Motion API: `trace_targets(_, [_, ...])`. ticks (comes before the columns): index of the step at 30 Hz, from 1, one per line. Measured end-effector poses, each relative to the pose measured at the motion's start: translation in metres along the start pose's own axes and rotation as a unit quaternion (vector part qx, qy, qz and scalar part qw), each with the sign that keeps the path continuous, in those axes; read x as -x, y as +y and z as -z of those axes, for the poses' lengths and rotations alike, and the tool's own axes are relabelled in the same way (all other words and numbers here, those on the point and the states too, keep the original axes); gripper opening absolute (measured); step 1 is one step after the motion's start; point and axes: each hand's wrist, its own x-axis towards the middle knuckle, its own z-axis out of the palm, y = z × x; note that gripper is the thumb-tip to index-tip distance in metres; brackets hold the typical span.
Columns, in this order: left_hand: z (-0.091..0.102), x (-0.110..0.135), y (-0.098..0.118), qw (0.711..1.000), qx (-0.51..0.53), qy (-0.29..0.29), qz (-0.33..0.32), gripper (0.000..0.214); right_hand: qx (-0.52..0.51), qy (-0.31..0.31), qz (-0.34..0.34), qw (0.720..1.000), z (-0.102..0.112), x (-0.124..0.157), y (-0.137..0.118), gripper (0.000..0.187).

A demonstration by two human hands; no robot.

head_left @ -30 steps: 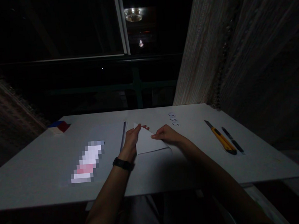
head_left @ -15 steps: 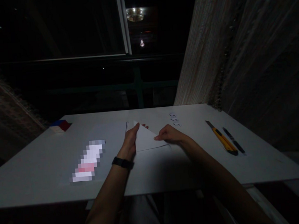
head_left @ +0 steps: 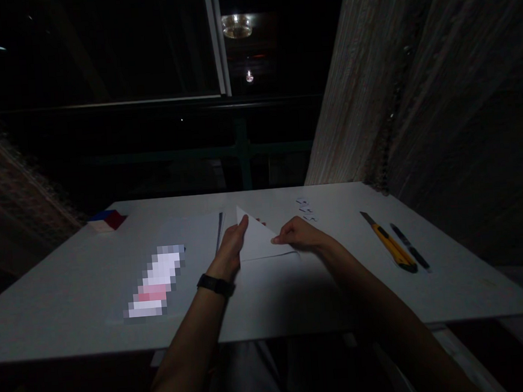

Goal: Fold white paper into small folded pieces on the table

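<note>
A white sheet of paper (head_left: 258, 241), folded into a triangle, lies at the middle of the white table (head_left: 60, 284). My left hand (head_left: 232, 249), with a black watch on its wrist, grips the triangle's left edge with the fingers curled over the top. My right hand (head_left: 298, 232) pinches the slanted right edge of the same fold. The scene is very dim.
A stack of paper (head_left: 192, 237) lies left of the hands, with a blurred-out patch beside it. A yellow utility knife (head_left: 389, 243) and a black pen (head_left: 408, 245) lie at the right. Small paper scraps (head_left: 305, 207) sit behind my right hand. A red and blue block (head_left: 104, 220) is at the far left corner.
The fold has been lifted slightly off the table, its lower edge rising. Both hands stay on it and have shifted a little away from me.
</note>
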Motion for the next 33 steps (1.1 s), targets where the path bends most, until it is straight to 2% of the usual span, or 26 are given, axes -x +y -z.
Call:
trace_targets(4, [0.002, -0.002, -0.005, 0.993, -0.071, 0.048, -0.079, 0.041, 0.014, 0.078, -0.005, 0.997, 0.004, -0.004, 0.007, 0.039])
trace_targets(7, [0.002, -0.007, -0.008, 0.976, -0.119, 0.104, -0.149, 0.043, -0.028, 0.150, -0.014, 0.988, 0.006, -0.007, 0.011, 0.041])
trace_targets(9, [0.002, -0.009, -0.009, 0.963, -0.153, 0.120, -0.185, 0.042, -0.064, 0.167, -0.017, 0.984, 0.005, -0.008, 0.013, 0.042])
trace_targets(12, [0.000, -0.008, -0.008, 0.948, -0.189, 0.125, -0.225, 0.036, -0.099, 0.162, -0.020, 0.982, 0.002, -0.009, 0.014, 0.042])
trace_targets(18, [0.001, -0.006, -0.007, 0.939, -0.193, 0.141, -0.247, 0.041, -0.137, 0.157, -0.015, 0.978, -0.007, -0.009, 0.009, 0.039])
trace_targets(24, [0.002, -0.006, -0.007, 0.914, -0.221, 0.179, -0.288, 0.034, -0.193, 0.146, -0.019, 0.970, -0.013, -0.007, 0.004, 0.038])
trace_targets(30, [-0.001, -0.002, -0.004, 0.905, -0.235, 0.189, -0.301, 0.033, -0.245, 0.098, -0.020, 0.964, -0.016, -0.009, 0.009, 0.038])
trace_targets(33, [0.001, -0.003, -0.004, 0.905, -0.242, 0.182, -0.299, 0.032, -0.232, 0.106, -0.018, 0.967, -0.015, -0.010, 0.009, 0.037])
